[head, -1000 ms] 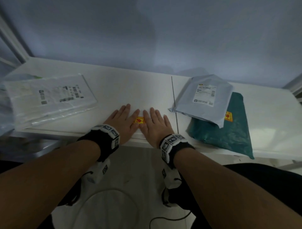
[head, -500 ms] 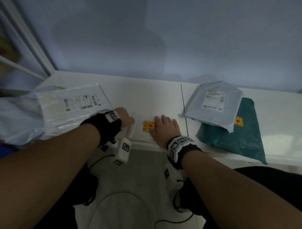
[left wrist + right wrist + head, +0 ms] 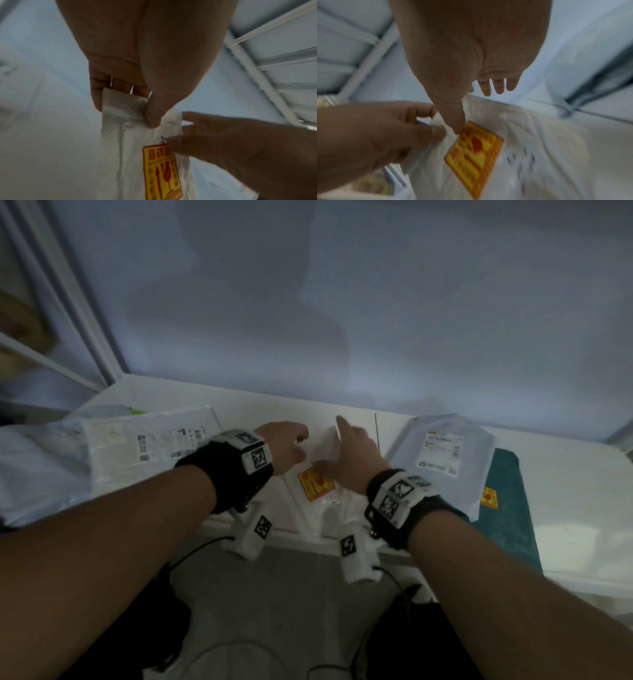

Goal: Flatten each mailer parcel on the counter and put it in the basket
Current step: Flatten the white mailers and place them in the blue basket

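Your left hand (image 3: 286, 447) pinches the white mailer's (image 3: 320, 474) far end; your right hand (image 3: 349, 460), fingers straight, rests on it. It runs from the counter's (image 3: 239, 402) near edge toward the wall. Right: grey mailer (image 3: 442, 457) overlapping a green one (image 3: 507, 508); left: clear-bagged parcels (image 3: 144, 440).

A yellow sticker (image 3: 161, 171) with red Chinese characters, 易碎品, and a broken-glass sign is seen on the white mailer (image 3: 120, 148). At 3 o'clock, printed labels (image 3: 440, 453) are seen on the grey mailer (image 3: 442, 491), too blurred to be read.
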Available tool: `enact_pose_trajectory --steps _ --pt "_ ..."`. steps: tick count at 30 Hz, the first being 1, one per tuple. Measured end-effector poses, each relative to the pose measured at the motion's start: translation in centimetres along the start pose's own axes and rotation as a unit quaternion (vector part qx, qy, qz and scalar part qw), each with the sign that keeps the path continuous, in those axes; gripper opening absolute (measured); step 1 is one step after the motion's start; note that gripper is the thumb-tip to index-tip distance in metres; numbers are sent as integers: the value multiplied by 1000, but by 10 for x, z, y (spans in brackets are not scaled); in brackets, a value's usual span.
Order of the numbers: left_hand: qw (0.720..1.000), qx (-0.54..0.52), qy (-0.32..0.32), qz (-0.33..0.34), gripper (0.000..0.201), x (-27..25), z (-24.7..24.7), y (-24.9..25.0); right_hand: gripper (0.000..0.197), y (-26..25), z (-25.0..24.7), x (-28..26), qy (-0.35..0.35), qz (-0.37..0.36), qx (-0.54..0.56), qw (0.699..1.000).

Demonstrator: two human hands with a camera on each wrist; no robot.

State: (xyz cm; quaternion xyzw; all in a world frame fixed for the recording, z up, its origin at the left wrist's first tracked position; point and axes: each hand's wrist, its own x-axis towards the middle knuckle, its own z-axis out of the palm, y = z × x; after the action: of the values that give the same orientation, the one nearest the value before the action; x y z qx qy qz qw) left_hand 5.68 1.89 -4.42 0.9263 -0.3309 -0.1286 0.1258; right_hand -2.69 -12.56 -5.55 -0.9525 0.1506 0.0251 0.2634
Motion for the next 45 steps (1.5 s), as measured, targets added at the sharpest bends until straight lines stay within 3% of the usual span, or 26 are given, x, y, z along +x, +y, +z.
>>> enact_pose_trajectory --steps 2,4,7,9,14,27,33,38,45 --pt "999 32 3 38 22 -6 -24 8 89 -12 -38 -1 14 -36 23 999" --pt "996 57 -5 65 21 -14 -37 14 69 -21 -57 -8 -21 -64 4 998" --pt "995 62 -14 78 17 -26 -38 15 31 -29 -51 -18 -67 -111 -129 983" --pt "994 67 -20 80 17 -29 -30 14 20 -30 -37 -20 -78 -120 -166 976" --pt "996 56 -20 70 27 -27 -31 11 26 -38 -29 -8 -70 -143 -184 970" --pt "996 68 4 53 20 -30 -37 10 27 -40 -33 -6 -46 -179 -150 971" --pt "996 67 9 49 15 -35 -45 1 25 -44 -37 -7 -70 -185 -144 970" --pt "997 60 7 52 17 -36 -51 0 14 -49 -45 -5 -41 -201 -157 966" --pt "994 98 19 46 23 -36 -51 -6 14 -53 -34 -8 -31 -197 -154 968"
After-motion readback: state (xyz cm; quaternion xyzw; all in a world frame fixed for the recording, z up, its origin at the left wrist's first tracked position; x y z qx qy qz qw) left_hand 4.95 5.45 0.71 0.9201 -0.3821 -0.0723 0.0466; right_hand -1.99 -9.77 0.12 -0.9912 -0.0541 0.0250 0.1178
